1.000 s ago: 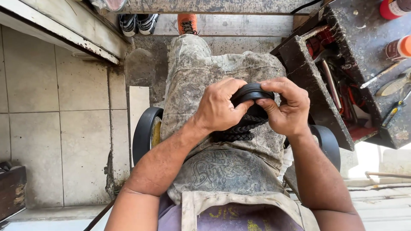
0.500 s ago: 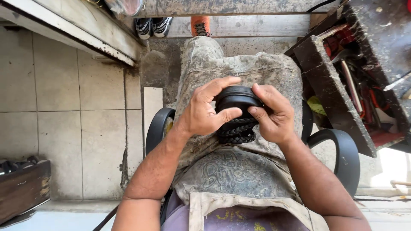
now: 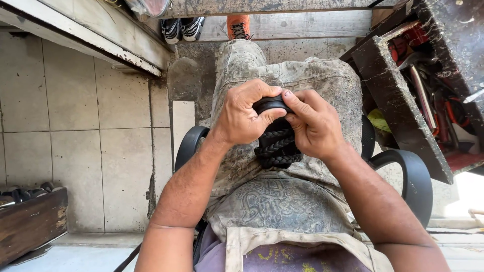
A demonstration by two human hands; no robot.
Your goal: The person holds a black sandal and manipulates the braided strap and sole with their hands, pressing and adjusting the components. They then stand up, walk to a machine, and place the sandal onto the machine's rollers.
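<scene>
Both hands are gripping a small black rubber tyre (image 3: pixel 276 146) over the lap: left hand (image 3: pixel 245 115) is clenching its top edge, right hand (image 3: pixel 313 125) is pressing alongside, thumbs touching. A grimy tool tray (image 3: pixel 403 100) is sitting nearby.

We are in a small repair workshop, likely for tyres or wheels. Indicators: a grimy open toolbox (image 3: pixel 428 95) holding hand tools, black rubber tyres (image 3: pixel 411 181) beside the seat, a stained tiled floor (image 3: pixel 75 136), oil-soiled work trousers (image 3: pixel 282 80), and a worn wooden crate (image 3: pixel 30 224).
</scene>
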